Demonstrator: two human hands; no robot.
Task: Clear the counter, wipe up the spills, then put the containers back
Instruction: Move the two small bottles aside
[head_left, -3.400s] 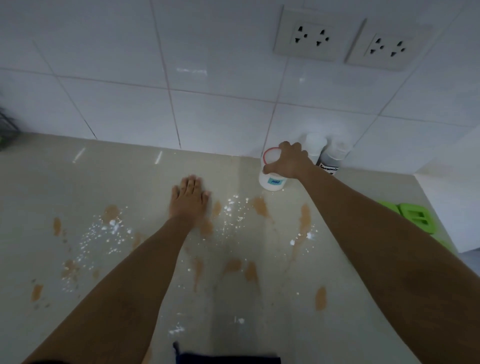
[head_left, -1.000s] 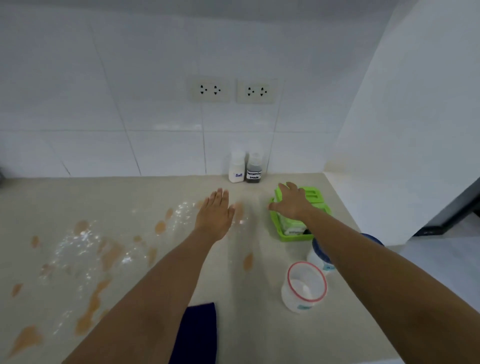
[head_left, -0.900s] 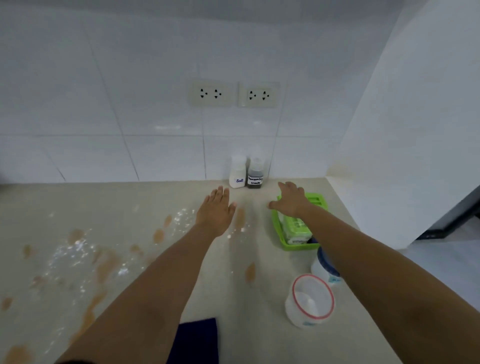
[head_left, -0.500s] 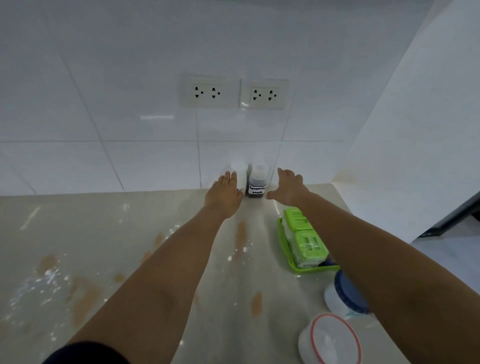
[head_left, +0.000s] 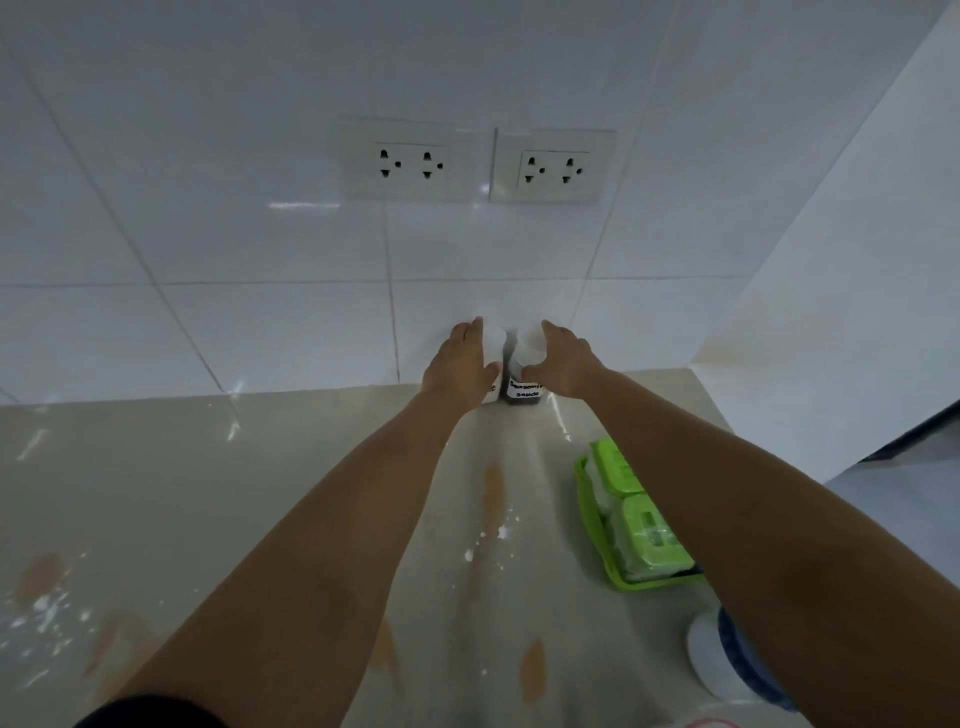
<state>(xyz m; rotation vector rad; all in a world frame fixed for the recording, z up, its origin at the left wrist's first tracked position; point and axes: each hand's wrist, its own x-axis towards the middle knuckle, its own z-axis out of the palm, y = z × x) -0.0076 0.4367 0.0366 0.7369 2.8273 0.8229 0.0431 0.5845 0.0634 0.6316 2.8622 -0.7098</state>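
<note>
1. Head view, frame centre: left hand (head_left: 460, 364) fingers wrap the white bottle (head_left: 493, 358); right hand (head_left: 563, 361) fingers curl round the sauce bottle (head_left: 524, 387).
2. Both bottles stand against the tiled wall (head_left: 260, 291).
3. Likely light, rigid, smooth plastic; grip mid-body, keep upright.
4. Spills (head_left: 491, 493) remain on the counter (head_left: 182, 493).

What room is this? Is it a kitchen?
Probably a kitchen: a beige stone counter against white wall tiles, a dark bottle labelled seasoning sauce, and green-lidded condiment boxes in a green tray.
</note>
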